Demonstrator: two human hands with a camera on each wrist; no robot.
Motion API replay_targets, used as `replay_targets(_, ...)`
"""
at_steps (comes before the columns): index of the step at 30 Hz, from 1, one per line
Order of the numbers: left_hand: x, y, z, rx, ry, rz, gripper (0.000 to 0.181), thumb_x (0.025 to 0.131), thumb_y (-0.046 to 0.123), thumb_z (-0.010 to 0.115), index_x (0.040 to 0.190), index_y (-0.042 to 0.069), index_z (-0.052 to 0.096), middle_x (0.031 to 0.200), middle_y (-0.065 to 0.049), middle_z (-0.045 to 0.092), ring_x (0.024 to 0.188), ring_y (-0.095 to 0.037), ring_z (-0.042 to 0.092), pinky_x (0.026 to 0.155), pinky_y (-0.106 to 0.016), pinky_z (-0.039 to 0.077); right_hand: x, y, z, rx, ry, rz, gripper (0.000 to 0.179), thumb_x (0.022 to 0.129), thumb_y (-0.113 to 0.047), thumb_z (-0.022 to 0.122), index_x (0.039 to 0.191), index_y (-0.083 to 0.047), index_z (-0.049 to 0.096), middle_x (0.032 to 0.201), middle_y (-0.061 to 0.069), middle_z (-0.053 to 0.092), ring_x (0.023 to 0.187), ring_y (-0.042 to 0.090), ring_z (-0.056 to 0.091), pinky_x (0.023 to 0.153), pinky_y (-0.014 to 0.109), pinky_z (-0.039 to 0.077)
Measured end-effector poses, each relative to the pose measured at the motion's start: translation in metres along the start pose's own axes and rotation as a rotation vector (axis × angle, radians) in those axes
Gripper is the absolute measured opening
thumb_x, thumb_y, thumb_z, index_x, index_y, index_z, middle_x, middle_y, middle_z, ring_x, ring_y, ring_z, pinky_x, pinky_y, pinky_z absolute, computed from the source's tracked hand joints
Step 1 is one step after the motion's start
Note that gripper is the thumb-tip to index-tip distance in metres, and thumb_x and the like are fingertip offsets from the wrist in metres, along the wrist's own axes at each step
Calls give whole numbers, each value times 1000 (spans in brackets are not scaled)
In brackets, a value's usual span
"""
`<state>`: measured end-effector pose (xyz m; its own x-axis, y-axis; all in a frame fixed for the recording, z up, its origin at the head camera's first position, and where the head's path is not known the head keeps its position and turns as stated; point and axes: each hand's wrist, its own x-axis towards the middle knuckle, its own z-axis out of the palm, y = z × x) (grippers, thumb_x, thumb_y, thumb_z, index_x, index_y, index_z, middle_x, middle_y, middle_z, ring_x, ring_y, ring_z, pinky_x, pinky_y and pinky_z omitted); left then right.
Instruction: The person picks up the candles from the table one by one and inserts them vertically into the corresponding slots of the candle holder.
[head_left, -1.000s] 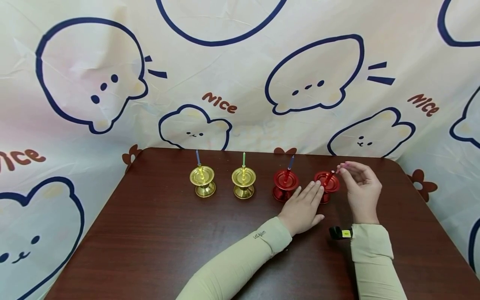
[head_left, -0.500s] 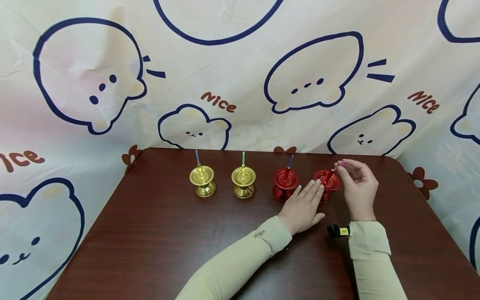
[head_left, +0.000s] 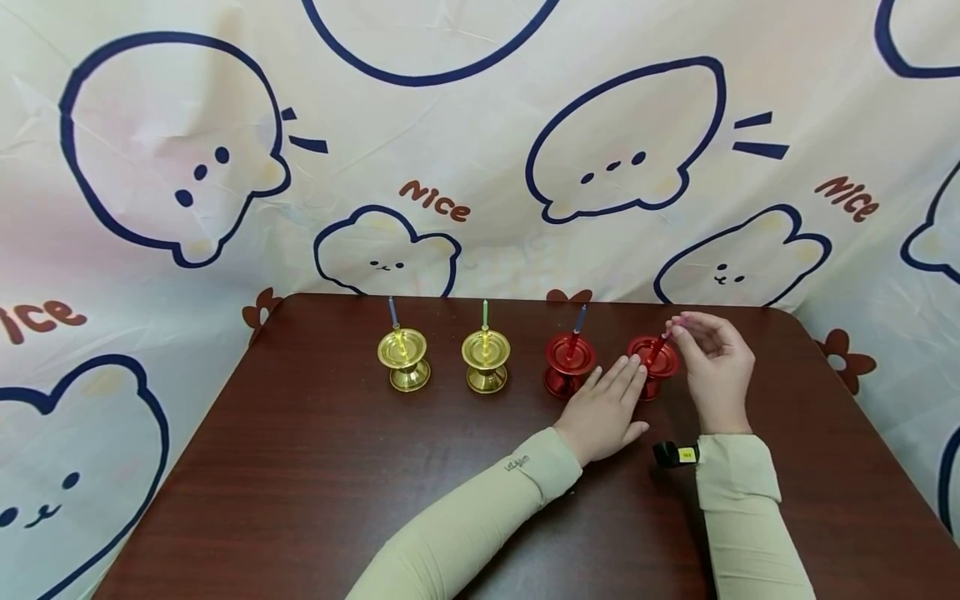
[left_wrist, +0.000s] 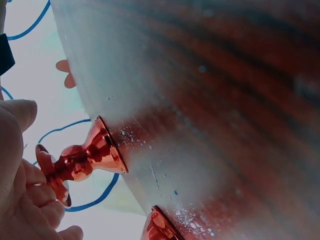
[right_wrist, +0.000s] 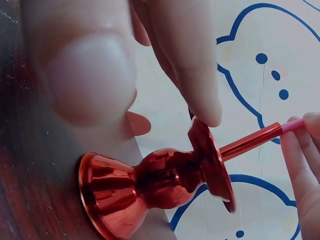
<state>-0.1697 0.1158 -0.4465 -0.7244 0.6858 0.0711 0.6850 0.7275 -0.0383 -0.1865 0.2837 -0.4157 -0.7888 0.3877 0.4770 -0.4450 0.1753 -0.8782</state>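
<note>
My right hand (head_left: 714,371) pinches a slim pink candle (right_wrist: 292,125) between thumb and fingertips. Its lower end meets the top of the tube on the rightmost red candle holder (right_wrist: 162,177). This shiny metal holder stands upright on the table, and its dish (head_left: 666,358) shows between my hands. My left hand (head_left: 603,414) reaches across from the left with straight fingers, its fingertips at the near edge of that dish. In the right wrist view, a left fingertip (right_wrist: 210,112) touches the dish's rim, with the thumb large in front.
Left of my left hand stands a second red candle holder (head_left: 570,356) with a blue candle (head_left: 581,319). Farther left are two gold candle holders, one with a green candle (head_left: 485,314), the other with a blue candle (head_left: 393,312). A printed cloth (head_left: 495,150) hangs behind the dark table (head_left: 300,467).
My right hand has shifted slightly left, bringing the pink candle from beside the tube onto its top. My left hand stays at the same holder. The head view has tilted a little.
</note>
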Motion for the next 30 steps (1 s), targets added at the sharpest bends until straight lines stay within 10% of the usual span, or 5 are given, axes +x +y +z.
replay_targets(11, 1, -2, 2, -8, 5, 4, 76, 104, 56, 45, 163, 15, 21, 170, -1, 13, 155, -15, 9, 122, -40, 23, 7, -8, 0, -256, -64, -12, 25, 94, -8, 73, 118, -2, 72, 109, 6, 74, 94, 4, 70, 85, 13, 52)
replay_targets(30, 0, -3, -2, -20, -8, 11, 76, 104, 55, 45, 163, 15, 20, 170, -2, 13, 156, -15, 9, 122, -40, 23, 9, -13, 2, -265, -77, 2, 25, 94, -9, 73, 118, -1, 71, 107, 3, 74, 92, 3, 69, 84, 13, 52)
